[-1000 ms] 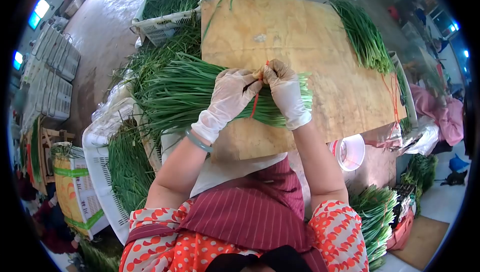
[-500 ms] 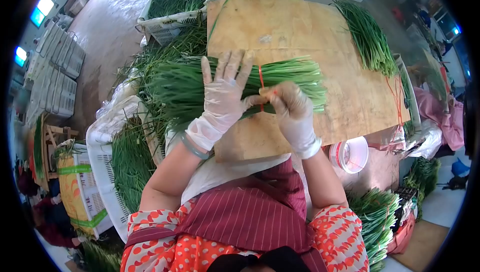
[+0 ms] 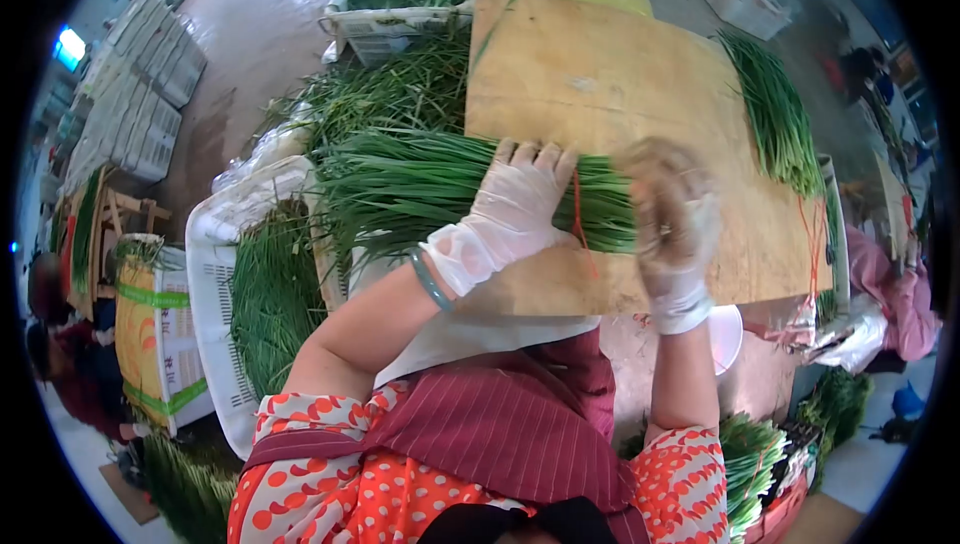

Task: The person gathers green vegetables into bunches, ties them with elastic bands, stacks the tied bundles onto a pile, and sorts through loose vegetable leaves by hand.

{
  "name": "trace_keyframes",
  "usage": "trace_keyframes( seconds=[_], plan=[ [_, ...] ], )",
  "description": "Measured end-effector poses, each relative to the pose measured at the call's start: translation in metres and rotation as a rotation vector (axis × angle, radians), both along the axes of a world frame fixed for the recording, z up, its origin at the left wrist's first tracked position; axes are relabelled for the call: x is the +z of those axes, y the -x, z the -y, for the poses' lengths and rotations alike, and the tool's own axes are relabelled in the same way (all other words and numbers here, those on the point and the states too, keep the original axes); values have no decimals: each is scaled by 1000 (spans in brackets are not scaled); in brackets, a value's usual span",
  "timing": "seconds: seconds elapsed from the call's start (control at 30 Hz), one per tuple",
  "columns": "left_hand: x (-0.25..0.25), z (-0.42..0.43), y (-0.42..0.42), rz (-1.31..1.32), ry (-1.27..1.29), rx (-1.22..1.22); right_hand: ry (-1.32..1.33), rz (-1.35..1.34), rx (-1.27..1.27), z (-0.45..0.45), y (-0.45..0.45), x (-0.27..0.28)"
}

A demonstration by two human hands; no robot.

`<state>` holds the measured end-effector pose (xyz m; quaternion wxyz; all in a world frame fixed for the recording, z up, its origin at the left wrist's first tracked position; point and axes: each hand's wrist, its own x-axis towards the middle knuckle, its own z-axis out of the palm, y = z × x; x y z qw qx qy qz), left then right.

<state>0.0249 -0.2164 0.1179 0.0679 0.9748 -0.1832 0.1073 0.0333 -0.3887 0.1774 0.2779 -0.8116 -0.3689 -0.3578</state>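
A bundle of garlic chives [image 3: 420, 184] lies across the wooden board [image 3: 590, 74], leaves to the left and stem ends to the right. A red tie [image 3: 577, 209] goes around it, with a loose end hanging on the near side. My gloved left hand [image 3: 522, 194] grips the bundle from above just left of the tie, fingers over the far side and thumb near the tie. At the stem ends is my gloved right hand [image 3: 672, 209], smeared by motion. Its fingers hide part of the stems, and whether it holds anything is unclear.
Another chive bunch [image 3: 775, 109] lies at the board's right edge, with red ties [image 3: 812, 244] hanging nearby. A white crate of chives [image 3: 215, 314] stands at my left, another crate [image 3: 390, 34] beyond the board. A white tub [image 3: 727, 336] is below the board. A co-worker [image 3: 75, 374] is at far left.
My right hand has moved off the tie to the right, over the stem ends. The tie's end now hangs loose. My left hand has slid closer to the tie. The camera view has shifted.
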Motion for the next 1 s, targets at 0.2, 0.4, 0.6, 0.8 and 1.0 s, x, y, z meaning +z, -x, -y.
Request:
trace_keyframes(
  seconds=[0.2, 0.4, 0.6, 0.8, 1.0],
  plan=[
    [-6, -2, -5, -11, -18, 21, 368, -226, -270, -2, -42, -77],
    [-3, -15, 6, 95, 174, 29, 724, -549, -264, -9, -52, -19],
    [-26, 4, 93, -624, 1632, -17, 785, -955, 88, -59, -99, -18],
    [-77, -12, 56, -1027, 2399, -24, 876, -1038, 197, -79, -73, -2],
    [-25, -16, 42, -346, 1910, -1, 215, -537, 239, -48, -13, 30]
  ],
)
